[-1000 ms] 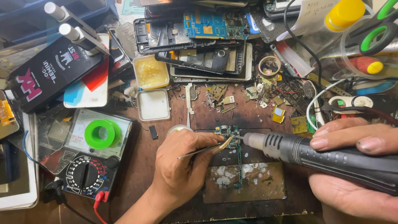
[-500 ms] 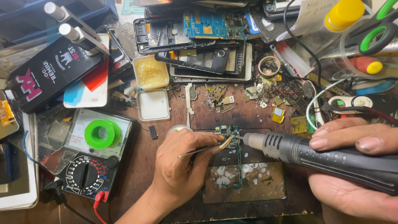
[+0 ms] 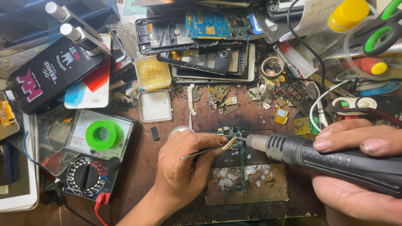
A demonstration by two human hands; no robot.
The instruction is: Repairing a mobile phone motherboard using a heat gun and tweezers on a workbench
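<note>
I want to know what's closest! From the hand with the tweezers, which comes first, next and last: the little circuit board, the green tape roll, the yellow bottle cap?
From the left hand:
1. Little circuit board, just right of it.
2. Green tape roll, off to the left.
3. Yellow bottle cap, far at the top right.

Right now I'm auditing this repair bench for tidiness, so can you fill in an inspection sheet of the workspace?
Surface: brown wooden bench, scuffed, with a stained work plate.
Job's things: small green circuit board on the plate; tweezers and a black hot-air tool both aimed at its upper end.
Clutter: multimeter, green solder spool, flux tin, phone frames and boards, loose metal bits.
Hands: left hand pinches the tweezers; right hand grips the tool.
Cables: white cable, red probe lead.
Surroundings: yellow-capped bottle, green-handled scissors.
</note>
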